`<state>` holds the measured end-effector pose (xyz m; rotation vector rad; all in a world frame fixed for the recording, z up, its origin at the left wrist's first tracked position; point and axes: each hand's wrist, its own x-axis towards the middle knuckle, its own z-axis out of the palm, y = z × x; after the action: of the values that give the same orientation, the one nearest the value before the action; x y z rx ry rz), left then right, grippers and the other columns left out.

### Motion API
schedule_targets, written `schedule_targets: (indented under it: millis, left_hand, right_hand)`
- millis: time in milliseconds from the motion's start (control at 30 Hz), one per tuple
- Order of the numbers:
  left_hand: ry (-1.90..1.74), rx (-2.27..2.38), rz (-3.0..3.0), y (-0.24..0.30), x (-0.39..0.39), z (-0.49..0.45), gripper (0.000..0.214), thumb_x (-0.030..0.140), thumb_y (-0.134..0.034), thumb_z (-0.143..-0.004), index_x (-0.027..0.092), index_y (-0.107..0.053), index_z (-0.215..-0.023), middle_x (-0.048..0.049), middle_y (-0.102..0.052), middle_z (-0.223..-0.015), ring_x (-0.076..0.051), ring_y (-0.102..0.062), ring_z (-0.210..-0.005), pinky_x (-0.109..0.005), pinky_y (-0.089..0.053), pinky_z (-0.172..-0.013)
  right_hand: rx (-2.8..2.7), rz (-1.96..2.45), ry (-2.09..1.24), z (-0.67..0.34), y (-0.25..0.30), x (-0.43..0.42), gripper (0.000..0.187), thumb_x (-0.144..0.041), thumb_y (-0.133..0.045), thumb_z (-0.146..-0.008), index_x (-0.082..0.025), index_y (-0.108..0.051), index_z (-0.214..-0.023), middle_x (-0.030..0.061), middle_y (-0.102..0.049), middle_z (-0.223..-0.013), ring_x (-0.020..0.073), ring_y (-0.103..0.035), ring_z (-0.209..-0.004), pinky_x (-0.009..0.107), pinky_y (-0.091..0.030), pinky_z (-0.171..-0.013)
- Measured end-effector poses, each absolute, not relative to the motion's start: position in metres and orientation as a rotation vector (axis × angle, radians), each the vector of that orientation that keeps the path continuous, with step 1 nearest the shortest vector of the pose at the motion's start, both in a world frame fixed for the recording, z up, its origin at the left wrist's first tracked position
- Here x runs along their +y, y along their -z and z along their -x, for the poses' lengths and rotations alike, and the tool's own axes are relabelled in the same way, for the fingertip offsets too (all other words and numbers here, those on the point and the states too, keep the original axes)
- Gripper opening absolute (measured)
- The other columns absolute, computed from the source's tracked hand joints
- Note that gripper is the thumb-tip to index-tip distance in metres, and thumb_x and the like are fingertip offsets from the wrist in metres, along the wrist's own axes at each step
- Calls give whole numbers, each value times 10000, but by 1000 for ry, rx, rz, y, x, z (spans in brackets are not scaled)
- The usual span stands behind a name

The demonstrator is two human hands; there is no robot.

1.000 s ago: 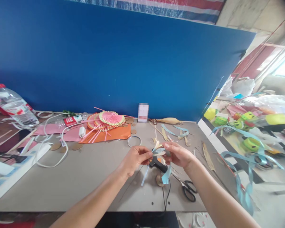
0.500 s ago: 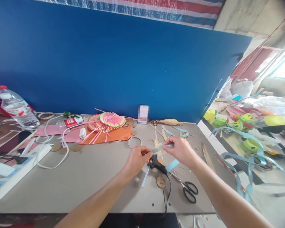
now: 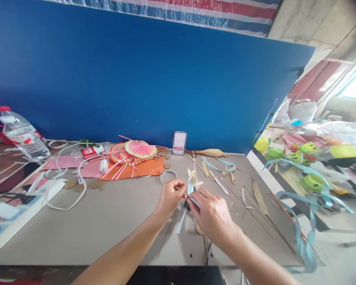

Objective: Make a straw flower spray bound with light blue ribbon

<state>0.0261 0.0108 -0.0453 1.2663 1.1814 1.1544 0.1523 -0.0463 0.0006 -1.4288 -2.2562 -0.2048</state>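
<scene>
My left hand (image 3: 171,195) pinches a small craft piece (image 3: 192,183) made of pale dried leaf strips bound with light blue ribbon, held just above the grey table (image 3: 106,221). A blue ribbon tail (image 3: 181,221) hangs down from it. My right hand (image 3: 211,213) is curled beside it, fingers closed on the blue ribbon where it loops round the piece. That hand covers the black glue gun and the scissors beneath it. Only the gun's black cord (image 3: 207,253) shows, running off the table's front edge.
A metal ring (image 3: 167,177) lies just behind my hands. Pink pleated paper fans (image 3: 136,150) rest on orange paper further back. A water bottle (image 3: 20,136), white cables (image 3: 68,186) and a power strip fill the left. Leaf strips (image 3: 258,194) and blue ribbons (image 3: 305,237) lie right.
My right hand has swung from the far right side of the piece down and toward me, carrying the blue ribbon round it and now covering the glue gun and scissors. My left hand holds still.
</scene>
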Motion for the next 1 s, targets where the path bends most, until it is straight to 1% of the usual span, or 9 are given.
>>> schedule_targets:
  millis: [200, 333, 433, 500, 600, 667, 733, 900, 1000]
  left_hand:
    - [-1146, 1175, -1092, 37, 7, -23, 218, 342, -616, -600, 129, -585, -638, 7, -553, -559, -87, -500, -440, -214, -400, -476]
    - [-1228, 1054, -1009, 35, 2, -24, 234, 358, -628, -611, 130, -587, -645, 11, -544, -553, -84, -489, -463, -221, -420, -502]
    - [-1258, 947, -933, 31, -3, -25, 215, 352, -623, -633, 140, -588, -650, 20, -541, -527, -86, -492, -490, -228, -430, -540]
    - [-1243, 871, -871, 26, -8, -27, 203, 344, -628, -636, 146, -584, -650, 16, -563, -537, -95, -510, -509, -238, -436, -550]
    - [-1214, 816, -831, 20, -13, -28, 206, 341, -647, -619, 145, -595, -652, -1, -605, -583, -106, -532, -527, -238, -437, -533]
    - [-1213, 833, -873, 18, -15, -29, 227, 352, -655, -607, 140, -617, -680, -8, -618, -590, -110, -539, -526, -233, -435, -529]
    - [-1224, 856, -937, 17, -15, -29, 255, 367, -654, -602, 137, -631, -708, -14, -629, -594, -115, -547, -526, -232, -435, -532]
    - [-1263, 929, -1024, 20, -14, -30, 261, 387, -628, -623, 145, -633, -719, -29, -655, -680, -136, -577, -584, -233, -448, -544]
    - [-1269, 979, -1047, 23, -12, -31, 256, 382, -623, -632, 139, -635, -712, -16, -630, -640, -116, -552, -555, -232, -451, -549]
  right_hand:
    - [-2105, 1444, -25, -160, -1, -58, 171, -211, -418, -822, -202, -585, -783, 9, -560, -668, 110, -502, -577, 213, -311, -542]
    - [-2042, 1356, -465, -157, 1, -63, 155, -269, -477, -794, -208, -615, -832, 16, -587, -707, 116, -524, -616, 215, -364, -581]
    - [-1800, 1299, -841, -153, 10, -59, 207, -336, -500, -773, -168, -609, -724, 19, -569, -641, 119, -508, -586, 221, -387, -556]
    - [-1487, 1275, -984, -151, 17, -51, 243, -363, -497, -768, -153, -561, -663, 9, -536, -591, 108, -479, -536, 221, -388, -518]
    - [-1183, 1146, -1078, -149, 20, -40, 192, -351, -576, -712, -170, -533, -762, -8, -527, -638, 108, -479, -556, 217, -399, -519]
    - [-1136, 1053, -1143, -145, 19, -37, 233, -331, -610, -687, -185, -537, -854, -9, -536, -677, 115, -494, -592, 217, -406, -539]
    - [-1112, 991, -1195, -142, 16, -36, 255, -320, -617, -685, -188, -549, -893, -8, -546, -679, 122, -508, -615, 225, -416, -575]
    - [-1094, 849, -1251, -134, 12, -37, 238, -326, -597, -700, -174, -580, -882, 30, -592, -764, 159, -536, -724, 282, -422, -697]
    - [-1031, 887, -1204, -131, 12, -35, 180, -296, -612, -690, -165, -596, -813, 27, -596, -738, 151, -533, -708, 270, -421, -679]
